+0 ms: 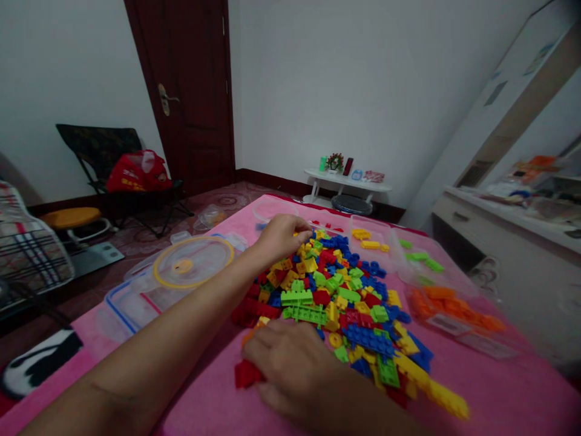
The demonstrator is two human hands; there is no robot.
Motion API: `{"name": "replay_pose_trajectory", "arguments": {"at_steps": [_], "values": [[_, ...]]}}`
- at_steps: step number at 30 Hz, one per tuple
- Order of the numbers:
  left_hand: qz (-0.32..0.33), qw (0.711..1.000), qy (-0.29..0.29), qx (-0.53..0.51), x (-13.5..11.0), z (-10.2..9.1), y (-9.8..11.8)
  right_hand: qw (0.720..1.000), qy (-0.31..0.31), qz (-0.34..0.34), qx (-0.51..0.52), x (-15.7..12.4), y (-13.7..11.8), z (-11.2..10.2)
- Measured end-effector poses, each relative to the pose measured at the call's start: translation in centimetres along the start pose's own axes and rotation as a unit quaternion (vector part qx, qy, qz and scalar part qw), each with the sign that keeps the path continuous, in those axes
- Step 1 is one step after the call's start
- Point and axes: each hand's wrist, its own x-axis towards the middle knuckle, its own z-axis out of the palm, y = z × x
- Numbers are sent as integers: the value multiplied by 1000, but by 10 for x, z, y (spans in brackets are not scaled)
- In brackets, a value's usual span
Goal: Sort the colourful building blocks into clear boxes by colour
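A heap of colourful plastic building blocks [345,297] lies on a pink tabletop [499,393]. My left hand [281,236] reaches across to the far left edge of the heap, fingers curled down onto the blocks; what they grip is hidden. My right hand [295,366] rests at the near edge of the heap, back up, fingers bent around a red block [246,373] at their tips. Green long pieces [302,306] lie between the two hands.
Clear trays behind the heap hold yellow blocks [370,242], green blocks [422,260] and orange blocks [454,309]. A round yellow-ringed lid [190,263] and a blue-rimmed box [129,300] sit at the left. Beyond are a folding chair [113,163], a door [190,91] and a small white table [347,181].
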Motion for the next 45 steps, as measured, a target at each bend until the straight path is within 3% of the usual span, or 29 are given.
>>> {"name": "replay_pose_trajectory", "arguments": {"at_steps": [2,4,6,9,10,12,14,18,21,25,27,31,34,37,41,45], "values": [[-19,999,-32,21,1,-8,-5,991,60,89,77,1,13,-16],[-45,994,-81,49,1,-18,-9,948,161,192,199,2,31,-32],[-65,985,-140,81,0,-29,-13,850,261,265,373,2,48,-44],[-76,961,-230,132,-5,-40,-19,642,340,302,617,-1,68,-53],[-75,952,-257,148,-7,-41,-22,587,353,301,664,-3,72,-54],[-77,935,-302,171,-8,-42,-27,527,370,296,706,-6,77,-54],[-96,920,-337,173,-9,-41,-31,516,381,294,709,-7,79,-54],[-80,908,-382,151,-9,-37,-33,535,384,294,693,-5,73,-54],[-49,908,-391,143,-10,-35,-28,546,384,288,686,-3,69,-55],[-43,920,-383,78,-10,-32,-18,538,396,292,685,-5,72,-55],[-29,932,-361,14,-8,-28,-11,531,404,290,686,-6,75,-56],[-23,963,-240,-117,-6,-9,4,525,410,291,687,-9,80,-60],[-8,961,-221,-166,-7,8,14,517,414,298,687,-11,84,-63],[41,966,-216,-138,-7,7,18,509,428,301,683,-14,88,-68],[28,983,-173,47,-8,-24,9,512,445,305,669,-18,89,-74],[-36,929,-329,166,-13,-44,-3,507,455,302,667,-17,85,-79]]}}
